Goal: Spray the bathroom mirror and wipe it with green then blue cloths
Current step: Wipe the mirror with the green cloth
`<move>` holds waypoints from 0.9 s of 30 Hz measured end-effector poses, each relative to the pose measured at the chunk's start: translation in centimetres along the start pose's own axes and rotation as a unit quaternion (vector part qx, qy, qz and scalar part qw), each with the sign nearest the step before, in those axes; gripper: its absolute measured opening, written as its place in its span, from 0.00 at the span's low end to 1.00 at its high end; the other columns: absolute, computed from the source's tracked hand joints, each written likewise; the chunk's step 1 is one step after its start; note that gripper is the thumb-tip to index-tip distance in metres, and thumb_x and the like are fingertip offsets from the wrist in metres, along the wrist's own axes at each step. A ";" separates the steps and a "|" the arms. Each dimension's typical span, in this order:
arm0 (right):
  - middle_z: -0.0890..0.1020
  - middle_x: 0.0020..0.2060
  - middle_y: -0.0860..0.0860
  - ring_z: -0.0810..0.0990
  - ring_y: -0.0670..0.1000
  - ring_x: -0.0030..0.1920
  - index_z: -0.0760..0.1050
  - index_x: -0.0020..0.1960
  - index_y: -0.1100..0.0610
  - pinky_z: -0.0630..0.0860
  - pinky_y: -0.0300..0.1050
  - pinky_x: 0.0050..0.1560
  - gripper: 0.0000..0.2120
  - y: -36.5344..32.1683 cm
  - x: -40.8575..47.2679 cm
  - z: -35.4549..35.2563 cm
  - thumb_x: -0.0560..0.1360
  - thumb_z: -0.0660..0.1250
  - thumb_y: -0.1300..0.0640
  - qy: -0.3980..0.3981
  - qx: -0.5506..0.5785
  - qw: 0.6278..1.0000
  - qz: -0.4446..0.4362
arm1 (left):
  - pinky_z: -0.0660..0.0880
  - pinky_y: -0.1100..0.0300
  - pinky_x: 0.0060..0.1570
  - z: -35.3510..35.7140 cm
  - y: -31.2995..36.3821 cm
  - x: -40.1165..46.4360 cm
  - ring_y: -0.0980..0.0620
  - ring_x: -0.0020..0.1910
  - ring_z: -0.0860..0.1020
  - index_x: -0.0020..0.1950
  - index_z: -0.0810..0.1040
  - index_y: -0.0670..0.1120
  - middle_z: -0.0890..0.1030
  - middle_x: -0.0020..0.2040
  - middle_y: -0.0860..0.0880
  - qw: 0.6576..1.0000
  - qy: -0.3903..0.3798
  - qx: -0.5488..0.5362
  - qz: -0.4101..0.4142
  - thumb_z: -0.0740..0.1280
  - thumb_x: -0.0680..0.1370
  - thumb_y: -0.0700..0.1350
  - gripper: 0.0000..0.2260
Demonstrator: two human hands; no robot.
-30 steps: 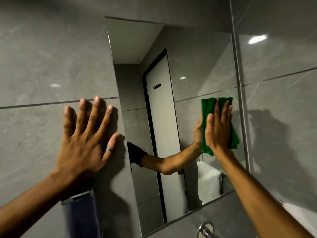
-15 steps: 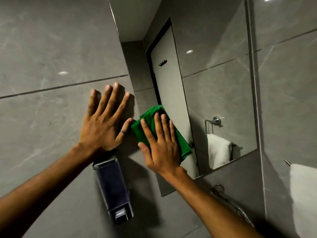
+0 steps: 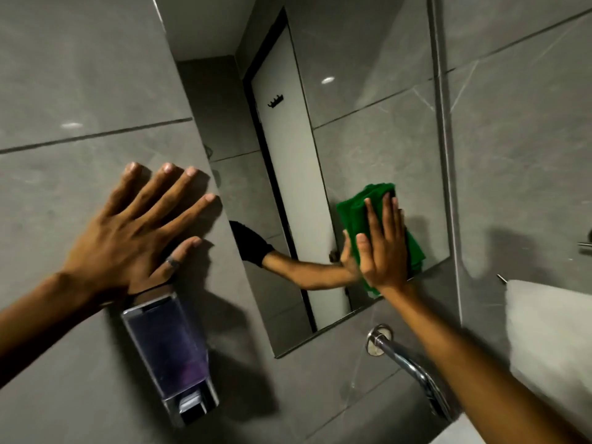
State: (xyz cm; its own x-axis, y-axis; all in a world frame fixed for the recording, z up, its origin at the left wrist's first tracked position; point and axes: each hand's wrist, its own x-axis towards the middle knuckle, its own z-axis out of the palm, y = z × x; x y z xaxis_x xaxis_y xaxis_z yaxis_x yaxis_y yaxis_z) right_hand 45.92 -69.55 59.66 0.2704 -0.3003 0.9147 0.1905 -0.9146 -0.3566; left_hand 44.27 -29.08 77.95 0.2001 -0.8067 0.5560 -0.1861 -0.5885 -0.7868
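The bathroom mirror (image 3: 368, 129) is a tall pane set in the grey tiled wall. My right hand (image 3: 382, 248) lies flat on a folded green cloth (image 3: 355, 213) and presses it against the mirror's lower right corner. My left hand (image 3: 141, 229) rests with spread fingers on the wall tile to the left of the mirror, a ring on its thumb. The mirror reflects my right arm, a white door and grey tiles. No blue cloth and no spray bottle are in view.
A clear soap dispenser (image 3: 169, 354) hangs on the wall just below my left hand. A chrome tap (image 3: 407, 363) juts from the wall under the mirror. A white towel (image 3: 551, 334) hangs at the right.
My right hand has slid the green cloth from the mirror's lower left edge across to its lower right corner. The left hand has stayed pressed on the wall.
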 end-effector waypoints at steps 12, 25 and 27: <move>0.53 0.81 0.63 0.51 0.63 0.82 0.55 0.81 0.60 0.53 0.66 0.79 0.40 7.7 -1.0 -2.0 0.80 0.41 0.33 0.007 0.029 0.976 0.218 | 0.44 0.36 0.83 -0.5 0.6 0.7 0.41 0.86 0.50 0.85 0.53 0.55 0.52 0.87 0.45 1.000 -0.013 0.004 -0.006 0.47 0.82 0.63 0.31; 0.50 0.83 0.56 0.49 0.61 0.83 0.51 0.82 0.55 0.46 0.60 0.81 0.53 -16.1 -12.7 4.8 0.70 0.64 0.26 0.005 0.066 0.997 0.048 | 0.45 0.35 0.83 -1.8 0.8 0.8 0.39 0.85 0.51 0.85 0.54 0.53 0.55 0.85 0.42 0.999 -0.045 -0.019 -0.015 0.47 0.82 0.63 0.32; 0.51 0.83 0.54 0.51 0.61 0.82 0.51 0.82 0.54 0.48 0.62 0.81 0.44 -17.9 -14.0 5.6 0.76 0.64 0.35 0.017 0.079 0.996 0.044 | 0.43 0.36 0.83 -1.6 0.7 0.9 0.39 0.85 0.51 0.85 0.53 0.54 0.54 0.86 0.43 0.999 -0.043 -0.020 -0.012 0.47 0.82 0.63 0.32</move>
State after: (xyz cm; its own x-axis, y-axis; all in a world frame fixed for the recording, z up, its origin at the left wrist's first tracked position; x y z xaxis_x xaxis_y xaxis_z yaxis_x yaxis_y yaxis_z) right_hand 44.04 -47.43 52.14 0.2603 -0.3895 0.8835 0.3143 -0.8310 -0.4590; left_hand 42.75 -30.28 78.33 0.2860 -0.7861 0.5479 -0.2180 -0.6102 -0.7616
